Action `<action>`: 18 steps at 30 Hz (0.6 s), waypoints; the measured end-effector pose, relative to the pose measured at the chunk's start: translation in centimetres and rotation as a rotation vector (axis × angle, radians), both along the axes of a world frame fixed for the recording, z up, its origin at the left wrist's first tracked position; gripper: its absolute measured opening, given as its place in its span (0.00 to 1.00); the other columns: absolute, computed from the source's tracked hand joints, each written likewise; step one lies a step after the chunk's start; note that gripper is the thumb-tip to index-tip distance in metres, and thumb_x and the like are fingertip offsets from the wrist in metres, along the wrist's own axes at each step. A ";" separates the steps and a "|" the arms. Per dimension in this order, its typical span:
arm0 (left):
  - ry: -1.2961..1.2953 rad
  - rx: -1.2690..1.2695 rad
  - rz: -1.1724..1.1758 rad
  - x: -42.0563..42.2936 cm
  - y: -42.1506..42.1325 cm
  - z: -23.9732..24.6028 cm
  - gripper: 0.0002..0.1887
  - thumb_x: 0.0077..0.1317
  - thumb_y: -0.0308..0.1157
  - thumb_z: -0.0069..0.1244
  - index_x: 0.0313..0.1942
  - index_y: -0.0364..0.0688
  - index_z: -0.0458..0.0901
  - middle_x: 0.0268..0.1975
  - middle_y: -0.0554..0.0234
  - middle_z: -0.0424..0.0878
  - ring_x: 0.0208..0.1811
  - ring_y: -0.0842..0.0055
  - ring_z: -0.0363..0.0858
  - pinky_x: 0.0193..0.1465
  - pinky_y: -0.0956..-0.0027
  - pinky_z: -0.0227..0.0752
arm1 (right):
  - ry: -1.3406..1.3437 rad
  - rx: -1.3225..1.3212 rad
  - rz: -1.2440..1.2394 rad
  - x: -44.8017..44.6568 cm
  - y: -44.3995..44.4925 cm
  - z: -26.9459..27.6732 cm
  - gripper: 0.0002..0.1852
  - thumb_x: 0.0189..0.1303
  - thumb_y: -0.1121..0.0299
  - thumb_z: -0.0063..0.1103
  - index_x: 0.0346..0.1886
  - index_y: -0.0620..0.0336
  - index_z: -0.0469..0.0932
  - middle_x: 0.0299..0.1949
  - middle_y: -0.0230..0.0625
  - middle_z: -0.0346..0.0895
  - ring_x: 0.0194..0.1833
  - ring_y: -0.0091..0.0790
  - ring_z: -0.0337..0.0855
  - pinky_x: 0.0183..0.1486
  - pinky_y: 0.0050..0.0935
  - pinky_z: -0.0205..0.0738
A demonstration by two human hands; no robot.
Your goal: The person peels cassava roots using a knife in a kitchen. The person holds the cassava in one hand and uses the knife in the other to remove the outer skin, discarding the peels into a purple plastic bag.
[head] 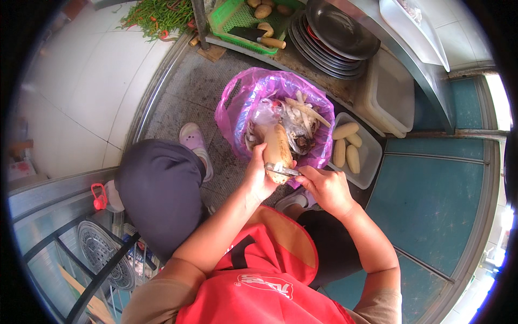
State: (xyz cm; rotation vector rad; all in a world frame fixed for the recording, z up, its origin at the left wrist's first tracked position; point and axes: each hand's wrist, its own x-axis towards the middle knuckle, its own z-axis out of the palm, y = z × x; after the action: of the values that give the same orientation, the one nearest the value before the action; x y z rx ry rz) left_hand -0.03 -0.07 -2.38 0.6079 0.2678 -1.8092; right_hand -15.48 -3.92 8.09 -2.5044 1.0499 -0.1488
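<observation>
My left hand (259,174) is wrapped around a thick lotus root segment (278,141). Part of its surface is pale and peeled, while brownish skin remains along the right side and near end. In my right hand (327,188) is a metal peeler (282,169), its blade lying across the root close to the near end. Both hands are above the near rim of a pink plastic bag (230,109), which stands open. Inside the bag are long pale peelings (307,111), clear plastic and dark scraps.
To the right, a grey-white tray (366,178) holds several peeled root segments (353,158). A low shelf carries a green basket (221,24) with potatoes and a cleaver (270,42), stacked dark pans (344,28) and plastic tubs (390,89). Green chillies (158,18) lie upper left; a black rack (81,271) stands lower left.
</observation>
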 end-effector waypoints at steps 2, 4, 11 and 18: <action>0.008 -0.023 -0.006 0.0 0.2 -0.2 0.26 0.66 0.53 0.34 0.51 0.40 0.70 0.38 0.56 0.79 0.37 0.67 0.81 0.36 0.59 0.77 | 0.024 -0.029 -0.018 0.4 0.3 -0.1 0.10 0.60 0.58 0.57 0.37 0.52 0.77 0.17 0.41 0.74 0.22 0.45 0.79 0.23 0.39 0.71; 0.040 -0.051 -0.013 0.1 0.4 -0.3 0.27 0.66 0.52 0.34 0.52 0.39 0.71 0.42 0.56 0.80 0.39 0.68 0.81 0.40 0.59 0.78 | 0.071 -0.043 -0.037 0.5 -0.4 -0.3 0.10 0.60 0.57 0.56 0.36 0.52 0.76 0.17 0.41 0.74 0.21 0.45 0.78 0.23 0.40 0.71; -0.036 0.037 -0.181 -0.5 2.1 0.6 0.28 0.66 0.52 0.35 0.54 0.37 0.69 0.39 0.51 0.79 0.32 0.64 0.81 0.29 0.62 0.79 | 0.268 -0.107 -0.114 -0.5 -5.3 -5.4 0.14 0.63 0.52 0.48 0.36 0.49 0.76 0.23 0.41 0.79 0.26 0.47 0.82 0.25 0.43 0.75; -0.319 -0.117 -0.162 0.5 1.8 2.7 0.30 0.65 0.52 0.37 0.58 0.36 0.63 0.41 0.50 0.77 0.34 0.65 0.81 0.29 0.62 0.79 | 0.519 -0.046 -0.295 -1.7 -8.0 -7.0 0.16 0.64 0.52 0.45 0.38 0.52 0.76 0.28 0.45 0.80 0.30 0.52 0.81 0.30 0.47 0.74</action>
State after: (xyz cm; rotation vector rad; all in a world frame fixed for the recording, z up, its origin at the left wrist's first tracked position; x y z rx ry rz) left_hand 0.43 1.74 0.30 0.8412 -0.1054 -1.8343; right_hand -17.22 -11.94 1.05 -2.4713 1.6309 0.4200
